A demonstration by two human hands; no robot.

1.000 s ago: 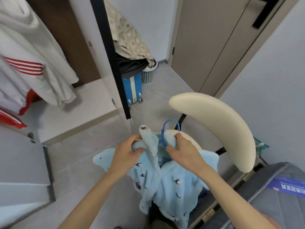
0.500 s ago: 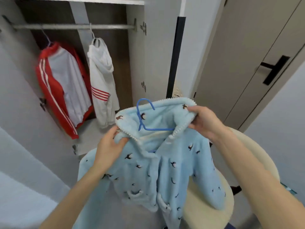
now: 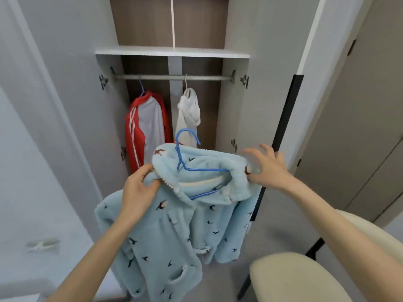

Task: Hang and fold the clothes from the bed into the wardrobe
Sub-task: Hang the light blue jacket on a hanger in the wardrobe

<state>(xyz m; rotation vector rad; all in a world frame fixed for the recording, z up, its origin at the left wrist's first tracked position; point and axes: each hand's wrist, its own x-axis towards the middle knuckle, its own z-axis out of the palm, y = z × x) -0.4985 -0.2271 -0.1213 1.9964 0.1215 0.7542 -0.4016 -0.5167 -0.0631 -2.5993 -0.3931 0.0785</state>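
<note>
A fluffy light-blue jacket [image 3: 174, 232] with small dark bird prints hangs on a blue hanger [image 3: 185, 153] in front of the open wardrobe. My left hand [image 3: 139, 190] grips the jacket's left collar and shoulder. My right hand [image 3: 267, 168] pinches the right end of the collar with the thumb while the other fingers are spread. The hanger's hook sticks up above the collar, below the metal rail [image 3: 174, 77]. On the rail hang a red and white jacket [image 3: 145, 129] and a white hoodie [image 3: 188, 118].
The wardrobe doors [image 3: 63, 105] stand open on both sides, with a shelf [image 3: 172, 52] above the rail. A cream chair [image 3: 294, 277] is at the lower right. A black-edged panel [image 3: 283, 125] and a grey room door [image 3: 357, 127] are to the right.
My view has swung from the chair and floor up to the wardrobe. The blue jacket on its hanger has been lifted off the chair and raised toward the rail. My right fingers have spread.
</note>
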